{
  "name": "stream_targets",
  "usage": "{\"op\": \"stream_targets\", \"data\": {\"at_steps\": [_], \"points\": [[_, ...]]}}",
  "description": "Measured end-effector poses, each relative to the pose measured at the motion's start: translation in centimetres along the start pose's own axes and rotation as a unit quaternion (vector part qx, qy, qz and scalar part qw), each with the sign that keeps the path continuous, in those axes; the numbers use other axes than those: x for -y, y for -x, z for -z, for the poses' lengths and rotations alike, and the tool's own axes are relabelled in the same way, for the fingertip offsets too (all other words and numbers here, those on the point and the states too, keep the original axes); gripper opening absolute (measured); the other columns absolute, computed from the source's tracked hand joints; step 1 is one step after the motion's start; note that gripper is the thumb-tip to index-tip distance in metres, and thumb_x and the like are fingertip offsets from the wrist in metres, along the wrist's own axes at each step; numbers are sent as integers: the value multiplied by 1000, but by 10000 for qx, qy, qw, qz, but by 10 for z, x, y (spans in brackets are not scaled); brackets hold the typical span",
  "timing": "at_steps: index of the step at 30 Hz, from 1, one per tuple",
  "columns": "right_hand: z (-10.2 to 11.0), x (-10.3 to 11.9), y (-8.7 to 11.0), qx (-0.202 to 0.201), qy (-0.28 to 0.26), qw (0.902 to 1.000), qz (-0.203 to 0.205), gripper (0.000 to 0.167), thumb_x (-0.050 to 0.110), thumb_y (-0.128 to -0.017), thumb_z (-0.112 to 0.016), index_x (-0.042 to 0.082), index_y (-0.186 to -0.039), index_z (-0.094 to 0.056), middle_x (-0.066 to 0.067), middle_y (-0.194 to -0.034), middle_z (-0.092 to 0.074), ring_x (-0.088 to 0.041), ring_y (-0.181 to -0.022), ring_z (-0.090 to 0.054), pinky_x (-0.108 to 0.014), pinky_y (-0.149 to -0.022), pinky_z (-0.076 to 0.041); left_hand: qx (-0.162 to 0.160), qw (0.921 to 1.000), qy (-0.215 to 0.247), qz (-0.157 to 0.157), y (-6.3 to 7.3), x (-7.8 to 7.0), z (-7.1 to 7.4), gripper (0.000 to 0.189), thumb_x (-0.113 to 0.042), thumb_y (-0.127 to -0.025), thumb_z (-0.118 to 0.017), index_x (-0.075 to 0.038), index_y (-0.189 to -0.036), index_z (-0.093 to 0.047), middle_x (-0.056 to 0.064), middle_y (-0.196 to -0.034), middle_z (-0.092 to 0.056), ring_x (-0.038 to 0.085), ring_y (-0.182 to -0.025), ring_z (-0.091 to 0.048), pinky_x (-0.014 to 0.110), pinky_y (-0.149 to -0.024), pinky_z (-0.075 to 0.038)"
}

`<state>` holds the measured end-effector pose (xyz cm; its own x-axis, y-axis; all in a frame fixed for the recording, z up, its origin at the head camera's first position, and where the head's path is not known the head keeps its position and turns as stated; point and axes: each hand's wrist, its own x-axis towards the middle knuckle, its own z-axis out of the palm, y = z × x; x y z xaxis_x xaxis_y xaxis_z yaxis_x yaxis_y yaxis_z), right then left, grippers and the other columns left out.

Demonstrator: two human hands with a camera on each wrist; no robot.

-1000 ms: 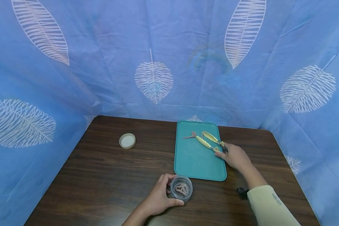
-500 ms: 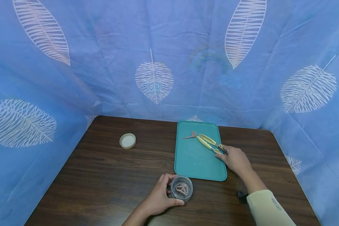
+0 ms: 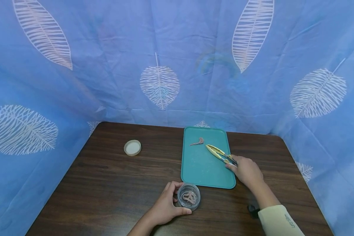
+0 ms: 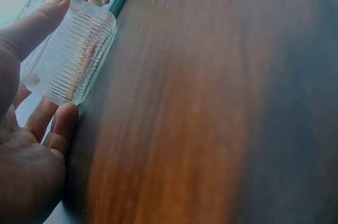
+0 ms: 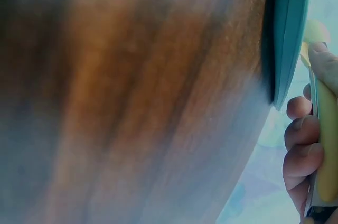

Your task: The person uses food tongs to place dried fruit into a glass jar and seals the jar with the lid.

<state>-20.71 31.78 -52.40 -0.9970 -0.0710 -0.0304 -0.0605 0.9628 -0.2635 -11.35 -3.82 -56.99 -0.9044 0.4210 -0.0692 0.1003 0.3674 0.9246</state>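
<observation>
My left hand (image 3: 167,205) curls round a clear ribbed glass jar (image 3: 196,204), fingers on its far side and thumb on its near side. Several pinkish strips (image 3: 189,197) lie at the bottom of the jar. In the left wrist view the jar (image 4: 84,49) stands upright on the table within thumb and fingers. My right hand (image 3: 247,170) grips yellow tongs (image 3: 216,151), their two arms drawn close together. The tongs' tips are over the teal tray (image 3: 206,173), a little right of a small pinkish strip (image 3: 199,141) on it. In the right wrist view, fingers wrap the tongs' yellow handle (image 5: 328,145).
A round lid (image 3: 132,147) with a pale inner face lies at the back left of the dark wooden table (image 3: 106,190). Behind and at both sides hangs a blue cloth (image 3: 194,91) with white leaf prints. The tray's near edge sits just beyond the jar.
The tongs' arms have come together from a wide spread, and their tips have drawn slightly back from the strip on the tray. My left hand and the jar have stayed put.
</observation>
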Motion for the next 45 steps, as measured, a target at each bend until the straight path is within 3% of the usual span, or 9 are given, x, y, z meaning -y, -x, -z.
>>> {"op": "stream_targets", "data": {"at_steps": [6, 11, 17, 20, 23, 33, 38, 42, 45], "points": [[2, 6, 18, -435, 151, 9988, 137, 61, 40, -101, -78, 7, -151, -64, -27, -138, -72, -35, -91, -76, -49, -72, -60, 45, 10000, -25, -7, 1, 1, 0, 85, -37, -83, -97, -19, -150, -49, 4, -133, -53, 7, -109, -50, 21, -91, -51], [4, 13, 32, -754, 309, 9963, 277, 59, 39, -98, -81, 8, -147, -68, -27, -137, -72, -44, -98, -77, -55, -75, -63, 27, 10000, -23, 58, 1, 0, 0, 86, -38, -82, -97, -19, -151, -49, 3, -132, -53, 6, -108, -51, 21, -90, -51], [6, 20, 48, -975, 297, 9942, 330, 57, 37, -96, -84, 8, -143, -70, -23, -125, -78, -32, -78, -76, -46, -62, -60, 26, 10000, -11, 16, 1, -1, -1, 84, -36, -82, -97, -18, -150, -50, 4, -131, -54, 7, -108, -50, 21, -89, -51], [6, 25, 57, -1055, 208, 9937, 319, 56, 37, -95, -84, 10, -143, -71, -15, -110, -81, -18, -60, -63, -35, -52, -50, 43, 10000, -7, 28, 1, -2, -1, 84, -36, -82, -98, -18, -149, -50, 4, -131, -54, 7, -107, -51, 21, -89, -50], [7, 32, 68, -1165, 151, 9924, 363, 55, 36, -94, -85, 12, -142, -72, -10, -104, -81, -11, -54, -53, -29, -48, -42, 62, 10000, -23, 65, 1, -2, -1, 84, -37, -82, -97, -20, -149, -50, 3, -131, -53, 6, -107, -51, 21, -89, -50], [6, 62, 102, -1605, -93, 9857, 495, 52, 30, -88, -91, 11, -134, -77, -3, -94, -79, -2, -54, -45, -20, -47, -37, 34, 10000, 4, 67, 1, -2, -1, 84, -38, -83, -97, -21, -150, -49, 3, -132, -53, 8, -109, -50, 21, -90, -50], [2, 70, 117, -1595, -264, 9860, 410, 53, 29, -86, -93, 13, -134, -77, -3, -97, -81, -3, -61, -57, -21, -51, -45, 57, 9999, 57, 80, 2, -5, 0, 83, -34, -83, -97, -20, -150, -49, 5, -131, -53, 9, -108, -49, 22, -88, -50], [-1, 76, 131, -1588, -393, 9859, 367, 55, 29, -84, -95, 16, -134, -78, -9, -108, -83, -17, -76, -78, -32, -60, -61, 74, 9999, 33, 74, 2, -5, 0, 83, -36, -84, -96, -20, -150, -49, 5, -132, -53, 8, -107, -50, 22, -88, -50], [-2, 81, 140, -1494, -439, 9874, 272, 54, 30, -83, -95, 19, -134, -78, -3, -102, -82, -12, -72, -75, -31, -61, -60, 76, 10000, 13, 40, 2, -4, 0, 84, -37, -84, -96, -20, -151, -49, 5, -132, -53, 7, -107, -50, 22, -88, -50]]}}
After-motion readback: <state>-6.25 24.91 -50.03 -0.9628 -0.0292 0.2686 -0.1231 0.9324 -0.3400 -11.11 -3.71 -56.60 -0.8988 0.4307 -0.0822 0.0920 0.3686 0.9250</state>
